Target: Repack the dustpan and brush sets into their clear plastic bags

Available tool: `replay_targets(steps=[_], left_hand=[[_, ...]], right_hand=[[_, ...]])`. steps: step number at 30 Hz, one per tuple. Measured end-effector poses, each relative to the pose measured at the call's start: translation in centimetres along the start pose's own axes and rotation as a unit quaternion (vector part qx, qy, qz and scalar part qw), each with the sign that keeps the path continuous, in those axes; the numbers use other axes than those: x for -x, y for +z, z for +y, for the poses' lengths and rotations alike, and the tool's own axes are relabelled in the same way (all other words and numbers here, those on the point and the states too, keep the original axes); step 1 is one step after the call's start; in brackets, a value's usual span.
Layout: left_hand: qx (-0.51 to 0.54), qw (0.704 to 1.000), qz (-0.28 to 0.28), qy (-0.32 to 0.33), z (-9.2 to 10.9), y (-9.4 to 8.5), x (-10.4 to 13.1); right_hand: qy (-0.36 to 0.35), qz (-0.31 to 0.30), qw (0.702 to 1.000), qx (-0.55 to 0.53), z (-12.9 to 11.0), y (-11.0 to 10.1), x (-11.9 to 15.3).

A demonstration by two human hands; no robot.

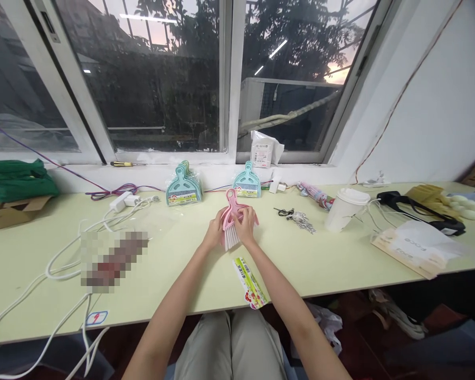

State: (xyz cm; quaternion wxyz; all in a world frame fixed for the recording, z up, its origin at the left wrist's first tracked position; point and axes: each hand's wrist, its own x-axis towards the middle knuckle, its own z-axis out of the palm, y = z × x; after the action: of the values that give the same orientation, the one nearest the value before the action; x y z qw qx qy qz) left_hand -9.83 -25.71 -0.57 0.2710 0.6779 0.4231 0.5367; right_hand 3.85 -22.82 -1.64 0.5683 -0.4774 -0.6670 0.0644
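A pink mini dustpan and brush set [231, 201] is held between my hands over the middle of the table, its looped handle end pointing toward the window. White bristles [231, 237] fan out toward me between the hands. My left hand [215, 229] grips the set's left edge, most of its fingertips hidden behind it. On the other side, my right hand [246, 226] is closed on the set, thumb and fingers across the pink plastic. Below my hands, near the front edge, lies a yellow-green printed label card [249, 282].
Bagged teal dustpan sets [184, 184] stand by the sill, with another teal set [247, 182] to their right. White cables [63, 264] spread over the left side. Rightward are a bunch of metal pieces [303, 221], a lidded white cup [345, 210] and a paper packet [417, 245].
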Motion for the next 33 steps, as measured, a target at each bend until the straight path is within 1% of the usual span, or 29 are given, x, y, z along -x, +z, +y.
replay_targets(steps=[2, 4, 7, 9, 11, 13, 14, 15, 16, 17, 19, 20, 21, 24, 26, 28, 31, 33], left_hand=[[-0.038, 0.999, -0.006, -0.005, 0.0, -0.6, -0.1], [-0.069, 0.998, 0.003, -0.003, 0.1, -0.9, 0.0], [-0.087, 0.996, 0.028, 0.014, 0.4, -1.1, 0.2], [-0.114, 0.991, 0.070, 0.011, 0.3, -1.7, 0.1], [-0.150, 0.978, 0.147, -0.015, -0.2, -3.1, -0.4], [-0.168, 0.959, 0.221, -0.064, -1.4, -4.8, -0.9], [-0.165, 0.953, 0.234, -0.098, -2.1, -5.7, -1.2], [-0.158, 0.952, 0.225, -0.137, -2.9, -6.4, -1.3], [-0.153, 0.952, 0.195, -0.179, -3.6, -7.0, -1.4], [-0.154, 0.952, 0.150, -0.220, -4.3, -7.4, -1.4], [-0.184, 0.940, 0.067, -0.279, -5.3, -7.6, -1.0], [-0.212, 0.931, 0.050, -0.292, -5.5, -7.5, -0.8], [-0.244, 0.923, 0.052, -0.294, -5.7, -7.3, -0.6], [-0.317, 0.909, 0.105, -0.251, -5.7, -6.6, -0.1], [-0.330, 0.908, 0.122, -0.226, -5.7, -6.5, 0.1], [-0.327, 0.910, 0.131, -0.219, -5.8, -6.7, 0.1], [-0.332, 0.905, 0.138, -0.227, -6.1, -7.2, 0.1], [-0.342, 0.901, 0.116, -0.242, -6.2, -7.5, 0.1]], right_hand=[[-0.015, -0.020, 1.000, 0.012, 0.2, 0.2, -0.1], [-0.021, -0.033, 0.999, 0.037, 0.1, 0.2, -0.2], [-0.012, -0.033, 0.996, 0.082, -1.1, -0.3, -0.1], [-0.012, -0.028, 0.993, 0.110, -2.2, -1.0, 0.0], [-0.023, -0.023, 0.990, 0.134, -3.3, -2.0, 0.0], [-0.038, -0.028, 0.987, 0.156, -3.7, -3.2, -0.4], [-0.042, -0.037, 0.984, 0.169, -3.5, -3.8, -0.8], [-0.041, -0.050, 0.980, 0.186, -3.1, -4.4, -1.4], [-0.033, -0.070, 0.975, 0.209, -2.3, -5.0, -2.0], [-0.017, -0.094, 0.967, 0.237, -1.3, -5.6, -2.8], [0.034, -0.159, 0.941, 0.297, 1.4, -6.4, -4.2], [0.057, -0.197, 0.923, 0.325, 2.9, -6.6, -4.8], [0.076, -0.232, 0.903, 0.354, 4.3, -6.7, -5.3], [0.111, -0.312, 0.846, 0.419, 7.7, -6.6, -5.9], [0.122, -0.338, 0.818, 0.450, 9.0, -6.4, -5.9], [0.122, -0.338, 0.803, 0.475, 9.6, -6.0, -5.9], [0.109, -0.321, 0.797, 0.500, 9.9, -5.6, -5.9], [0.106, -0.317, 0.794, 0.508, 9.8, -5.4, -5.8]])
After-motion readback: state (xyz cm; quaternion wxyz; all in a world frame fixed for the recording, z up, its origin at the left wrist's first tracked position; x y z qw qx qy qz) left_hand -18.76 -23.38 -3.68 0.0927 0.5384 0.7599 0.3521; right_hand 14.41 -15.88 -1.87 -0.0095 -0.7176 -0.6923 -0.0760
